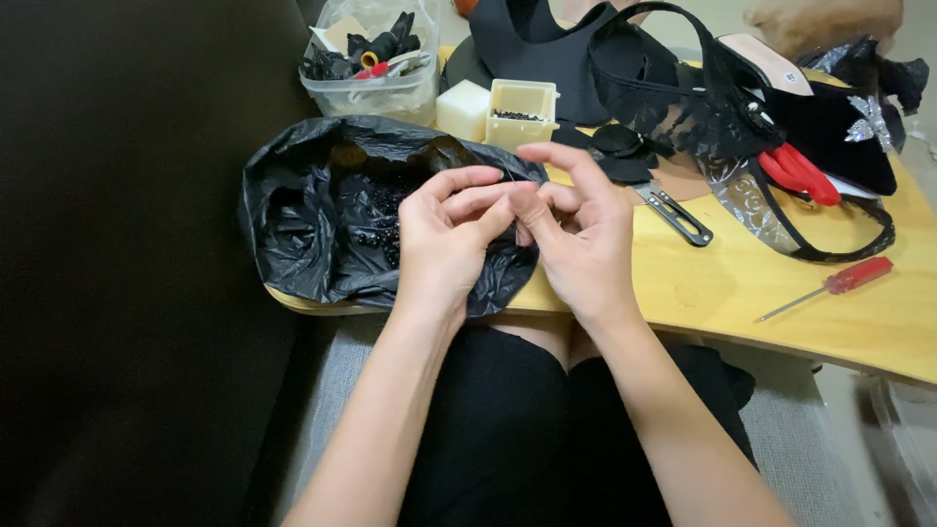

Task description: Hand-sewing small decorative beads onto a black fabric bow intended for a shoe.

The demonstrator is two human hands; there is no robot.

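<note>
Two hands (517, 234) over bead bag (303, 224)

Soft, even indoor light, left side deeply dark, slight blur throughout.

red-handled screwdriver (830, 286) lay right of black bag (322, 229) on wooden table (781, 312). red scissors (800, 174) further back right. small cream box (522, 112) just behind bag, clear tub (376, 68) behind-left, metal clippers (673, 213) right.

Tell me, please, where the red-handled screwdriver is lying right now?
In the head view, the red-handled screwdriver lies on the wooden table at the right, below the red scissors.
</note>
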